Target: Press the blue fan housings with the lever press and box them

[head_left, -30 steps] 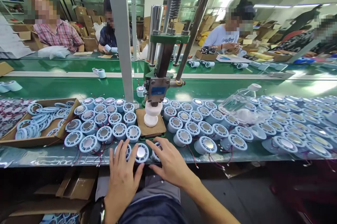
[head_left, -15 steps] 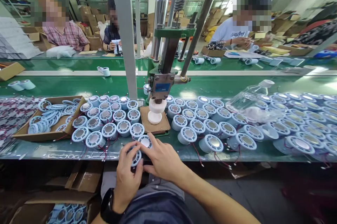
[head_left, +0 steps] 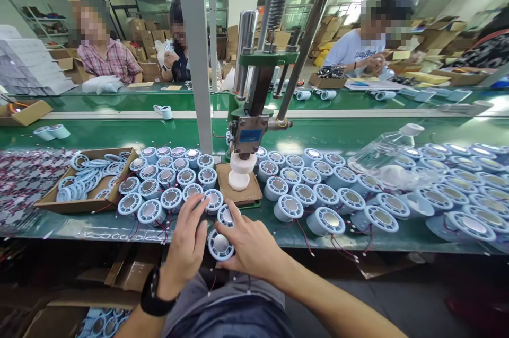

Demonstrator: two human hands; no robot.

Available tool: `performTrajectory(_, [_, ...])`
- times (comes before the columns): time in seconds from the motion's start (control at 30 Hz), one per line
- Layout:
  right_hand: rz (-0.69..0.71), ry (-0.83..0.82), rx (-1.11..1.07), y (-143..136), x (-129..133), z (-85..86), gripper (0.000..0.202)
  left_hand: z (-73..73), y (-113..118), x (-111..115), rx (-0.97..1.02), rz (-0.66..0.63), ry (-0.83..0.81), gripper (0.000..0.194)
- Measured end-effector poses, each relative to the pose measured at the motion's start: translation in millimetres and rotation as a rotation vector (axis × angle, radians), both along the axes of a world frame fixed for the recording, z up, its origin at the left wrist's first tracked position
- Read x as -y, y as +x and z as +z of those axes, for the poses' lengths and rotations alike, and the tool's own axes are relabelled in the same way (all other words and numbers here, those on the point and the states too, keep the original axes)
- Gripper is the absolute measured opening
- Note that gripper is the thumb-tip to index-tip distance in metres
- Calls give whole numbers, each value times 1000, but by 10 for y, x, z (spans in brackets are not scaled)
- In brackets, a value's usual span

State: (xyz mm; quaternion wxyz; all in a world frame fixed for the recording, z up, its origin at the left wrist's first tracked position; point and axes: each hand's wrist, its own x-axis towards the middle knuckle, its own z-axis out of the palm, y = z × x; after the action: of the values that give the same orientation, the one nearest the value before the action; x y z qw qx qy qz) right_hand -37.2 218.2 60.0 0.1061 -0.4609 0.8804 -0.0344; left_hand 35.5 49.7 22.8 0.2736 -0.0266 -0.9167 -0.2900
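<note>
My right hand (head_left: 252, 240) grips a light-blue round housing (head_left: 221, 245) at the bench's front edge. Its top has a slotted ring around a silver disc, and thin wires hang below it. Another such housing (head_left: 226, 214) stands just beyond, partly behind my right fingers. My left hand (head_left: 186, 237), with a black watch on the wrist, is off to the left of the held piece. Its fingers are stretched out and apart, the tips close to a standing housing (head_left: 214, 199); whether they touch it I cannot tell.
A hand press (head_left: 248, 134) with a red-knobbed lever and white round blocks (head_left: 238, 180) stands ahead. Housings crowd both sides. A carton (head_left: 85, 204) of blue rings lies left, a plastic bottle (head_left: 387, 150) right. Several co-workers sit across the green belt (head_left: 99, 134).
My left hand has come off the housing and opened, shifting slightly left. The housing now sits in my right hand, its top in plain view. The camera view has shifted a little.
</note>
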Motion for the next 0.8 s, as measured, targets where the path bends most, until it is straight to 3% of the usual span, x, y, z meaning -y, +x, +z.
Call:
performTrajectory(0.1, [-18,1,3,-9,-43,-9,79,61,-262,159,125,51,-306,46])
performTrajectory(0.2, [-59,7,25,-25,-121,-13,81,15,-387,146,186,126,-476,49])
performTrajectory(0.33, [-155,11,40,-68,-286,0,76,-24,-276,27,154,154,-527,45])
performTrajectory(0.5, [-225,-8,17,-115,-411,10,69,67,-85,-75,174,162,-538,46])
performTrajectory(0.63, [-223,-23,5,-128,-421,-3,70,136,-118,-65,174,141,-554,48])
performTrajectory(0.8, [-247,-42,-3,-108,-504,-31,67,116,-202,-57,204,140,-586,47])
